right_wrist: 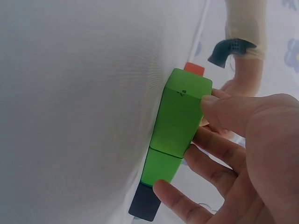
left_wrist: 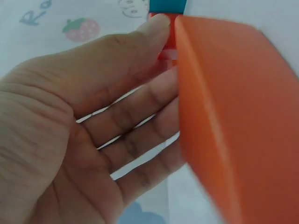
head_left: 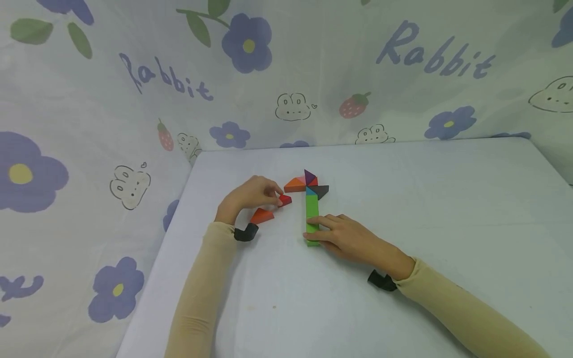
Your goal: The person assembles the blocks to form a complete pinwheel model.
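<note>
Between thumb and fingers my left hand [head_left: 259, 193] pinches a small red block [head_left: 285, 200], partly covered by the thumb in the left wrist view. An orange block [head_left: 262, 216] lies just below that hand and looms large at the right of the left wrist view. My right hand [head_left: 351, 238] holds the near part of a line of green blocks [right_wrist: 180, 119], its thumb and fingers at their sides. Beyond the green line, a pinwheel shape of triangular blocks includes an orange one [head_left: 295, 188], a purple one [head_left: 309, 177], a blue one [head_left: 311, 191] and a dark grey one [head_left: 320, 191].
White cloth covers the table [head_left: 425, 209]. A patterned curtain [head_left: 331, 64] with flowers and rabbits hangs along the back and left edges. Black wrist cameras [head_left: 381, 281] are worn below both hands.
</note>
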`<action>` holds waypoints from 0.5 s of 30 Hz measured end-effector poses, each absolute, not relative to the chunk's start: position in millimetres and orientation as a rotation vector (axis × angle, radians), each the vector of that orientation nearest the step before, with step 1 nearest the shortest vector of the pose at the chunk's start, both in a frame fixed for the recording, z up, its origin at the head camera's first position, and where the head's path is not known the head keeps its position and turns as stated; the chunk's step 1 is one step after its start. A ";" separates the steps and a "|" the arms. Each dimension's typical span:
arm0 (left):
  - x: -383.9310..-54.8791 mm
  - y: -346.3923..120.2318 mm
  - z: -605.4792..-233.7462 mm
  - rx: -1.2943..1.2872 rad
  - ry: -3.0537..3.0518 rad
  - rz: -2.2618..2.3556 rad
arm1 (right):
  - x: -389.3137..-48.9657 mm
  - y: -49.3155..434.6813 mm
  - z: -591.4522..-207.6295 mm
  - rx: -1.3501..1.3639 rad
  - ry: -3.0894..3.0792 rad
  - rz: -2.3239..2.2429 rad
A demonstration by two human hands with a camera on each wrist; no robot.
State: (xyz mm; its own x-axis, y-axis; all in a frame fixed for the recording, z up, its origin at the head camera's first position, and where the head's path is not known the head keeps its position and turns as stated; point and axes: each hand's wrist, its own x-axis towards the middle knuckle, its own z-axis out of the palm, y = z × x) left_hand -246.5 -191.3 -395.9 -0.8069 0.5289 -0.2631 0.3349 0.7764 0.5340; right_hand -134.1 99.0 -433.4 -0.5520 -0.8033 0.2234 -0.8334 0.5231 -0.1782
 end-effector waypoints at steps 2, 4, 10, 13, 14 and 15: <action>-246.3 -192.9 -394.3 0.644 2.607 0.680 | -134.4 98.9 -433.9 1.428 -2.643 0.406; -245.8 -194.8 -392.4 0.622 2.638 0.704 | -134.7 98.7 -434.2 1.429 -2.647 0.414; -246.0 -194.4 -393.0 0.640 2.578 0.741 | -135.3 99.6 -434.5 1.424 -2.645 0.427; -246.3 -192.0 -395.9 0.656 2.562 0.735 | -135.2 100.2 -434.6 1.427 -2.641 0.409; -246.5 -191.0 -396.9 0.666 2.565 0.734 | -135.1 100.1 -434.6 1.428 -2.642 0.407; -246.7 -189.8 -398.0 0.675 2.571 0.734 | -134.9 100.0 -434.6 1.428 -2.645 0.405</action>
State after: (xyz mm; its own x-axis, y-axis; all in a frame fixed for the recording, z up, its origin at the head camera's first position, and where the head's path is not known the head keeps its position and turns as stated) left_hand -246.7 -189.8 -398.0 -0.8117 0.5395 -0.2236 0.3403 0.7481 0.5698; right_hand -134.9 100.0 -434.6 -0.5522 -0.8042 0.2198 -0.8331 0.5226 -0.1811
